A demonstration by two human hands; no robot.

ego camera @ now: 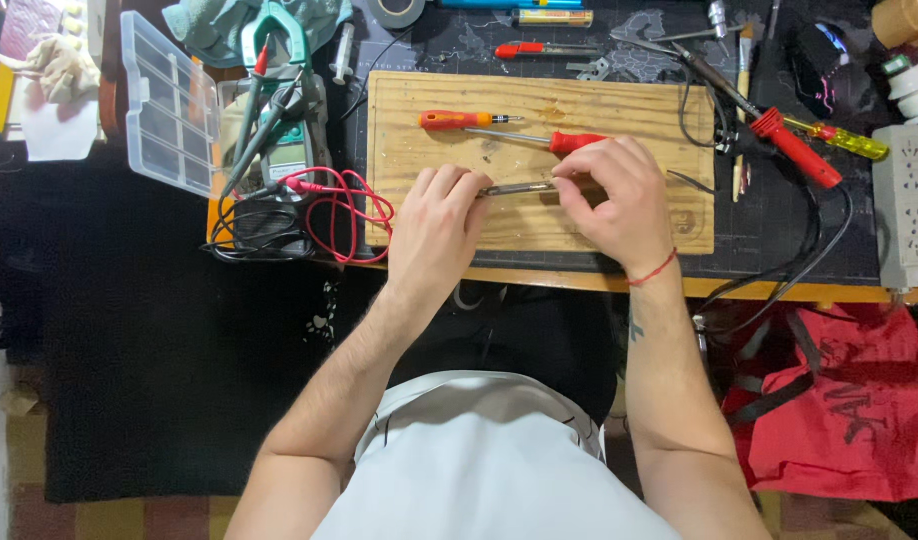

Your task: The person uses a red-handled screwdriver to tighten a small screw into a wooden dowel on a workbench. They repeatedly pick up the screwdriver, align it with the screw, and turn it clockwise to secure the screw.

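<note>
A thin metal tool (519, 187) lies level just above the wooden board (429, 225), its ends pinched by both hands. The left hand (434, 235) has its fingers clamped on one end, the right hand (619, 200) on the other. Keeping it flat and steady seems wise. Two red-handled screwdrivers (459, 120) lie beyond it on the table.

Red screwdrivers (534, 140), power strip (904, 205), red bag (849, 420)

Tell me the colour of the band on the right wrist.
Red: a thin cord band below the right hand, head view.
</note>
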